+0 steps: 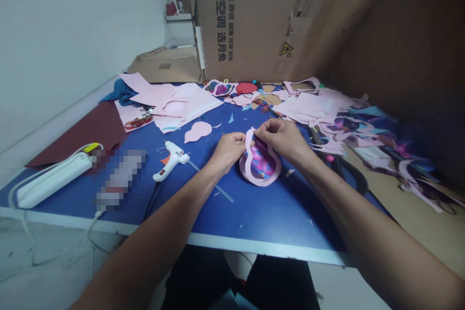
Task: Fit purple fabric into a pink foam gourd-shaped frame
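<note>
Tear and kink risk at the pinch

Left hand [227, 151] and right hand [278, 138] are both pinching, fingertips closed on the narrow pink rim [248, 143] at the neck of a gourd-shaped pink frame [267, 177]. The two pinches sit close together. Frame lies directly below and just ahead of the hands, over the blue tabletop [276, 218]; can't tell if its lower edge touches. Inside it is a glossy pink, blue and purple printed sheet [258, 161].

Risks:
- Rim is thin, so twist between the two pinches could kink or tear it
- Printed sheet could shift in the frame if not bonded; no glue visible from this view
- Hot glue gun [172, 159] lies just left of the left wrist, nozzle toward it. Can't read its switch, so if live, a forearm brush could burn
- Its black cord [150, 201] runs over the tabletop edge; a snag could drag the gun

Further out: loose pink gourd cutout [198, 131], pink sheets [189, 106], red-handled scissors [138, 122], printed offcuts [359, 128]
</note>
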A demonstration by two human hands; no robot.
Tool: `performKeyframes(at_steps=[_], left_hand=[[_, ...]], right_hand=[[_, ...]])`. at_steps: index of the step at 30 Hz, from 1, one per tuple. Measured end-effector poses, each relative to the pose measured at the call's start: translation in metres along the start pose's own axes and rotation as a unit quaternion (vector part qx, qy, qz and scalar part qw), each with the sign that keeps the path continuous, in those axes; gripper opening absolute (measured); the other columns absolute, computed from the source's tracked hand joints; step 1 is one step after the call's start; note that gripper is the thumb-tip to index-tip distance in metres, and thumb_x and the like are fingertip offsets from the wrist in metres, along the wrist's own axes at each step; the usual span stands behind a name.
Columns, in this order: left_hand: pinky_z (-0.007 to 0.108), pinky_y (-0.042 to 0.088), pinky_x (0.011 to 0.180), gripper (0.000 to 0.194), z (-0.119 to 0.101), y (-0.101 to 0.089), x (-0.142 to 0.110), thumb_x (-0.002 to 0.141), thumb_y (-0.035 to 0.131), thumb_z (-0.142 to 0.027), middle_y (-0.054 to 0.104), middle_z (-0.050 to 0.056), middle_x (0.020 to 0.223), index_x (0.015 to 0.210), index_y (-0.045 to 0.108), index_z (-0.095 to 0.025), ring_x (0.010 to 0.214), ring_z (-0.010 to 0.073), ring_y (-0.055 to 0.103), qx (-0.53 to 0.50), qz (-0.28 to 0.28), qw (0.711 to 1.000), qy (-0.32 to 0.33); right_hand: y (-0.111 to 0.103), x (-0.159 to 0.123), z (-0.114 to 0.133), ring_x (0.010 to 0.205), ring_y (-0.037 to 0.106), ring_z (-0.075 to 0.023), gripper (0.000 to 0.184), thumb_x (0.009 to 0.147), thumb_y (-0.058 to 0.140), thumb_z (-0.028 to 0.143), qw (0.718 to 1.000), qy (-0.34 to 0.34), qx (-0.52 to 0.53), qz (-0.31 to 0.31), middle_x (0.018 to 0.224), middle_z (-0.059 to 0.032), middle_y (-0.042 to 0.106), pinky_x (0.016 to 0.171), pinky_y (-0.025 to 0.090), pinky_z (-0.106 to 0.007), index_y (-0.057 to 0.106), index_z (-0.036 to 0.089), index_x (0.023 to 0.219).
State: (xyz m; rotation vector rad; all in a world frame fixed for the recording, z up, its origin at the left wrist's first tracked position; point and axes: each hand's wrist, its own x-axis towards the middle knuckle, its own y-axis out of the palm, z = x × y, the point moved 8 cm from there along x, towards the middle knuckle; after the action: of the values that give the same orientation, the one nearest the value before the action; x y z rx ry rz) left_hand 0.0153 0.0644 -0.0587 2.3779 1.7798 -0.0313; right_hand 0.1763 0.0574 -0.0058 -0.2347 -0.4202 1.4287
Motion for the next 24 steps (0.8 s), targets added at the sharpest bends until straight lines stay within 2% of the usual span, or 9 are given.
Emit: performKeyframes(at_steps=[14,24], left_hand=[[0.024,0.033,0.057,0.041,0.0008,-0.0008,0.0023,0.064,0.096,-0.048,0.064,-0.003,0.064,0.069,0.069,-0.018,0.057,0.0101,0.05,-0.001,0.011,1.0,0.023],[0.025,0.034,0.058,0.039,-0.0003,-0.0004,0.0011,0.066,0.096,-0.045,0.063,-0.003,0.064,0.068,0.068,-0.018,0.058,0.0103,0.05,0.002,0.006,1.0,0.011]], right_hand=[[0.0019,0.0016,-0.0056,0.056,0.058,-0.0156,0.023,0.079,0.076,0.042,1.0,-0.012,0.019,-0.018,0.068,-0.0025,0.07,0.053,0.043,-0.029,0.066,0.022,0.075],[0.0024,0.0012,-0.0056,0.053,0.057,-0.0152,0.022,0.08,0.077,0.039,0.999,-0.013,0.023,-0.02,0.065,-0.0017,0.069,0.05,0.041,-0.029,0.065,0.022,0.074]])
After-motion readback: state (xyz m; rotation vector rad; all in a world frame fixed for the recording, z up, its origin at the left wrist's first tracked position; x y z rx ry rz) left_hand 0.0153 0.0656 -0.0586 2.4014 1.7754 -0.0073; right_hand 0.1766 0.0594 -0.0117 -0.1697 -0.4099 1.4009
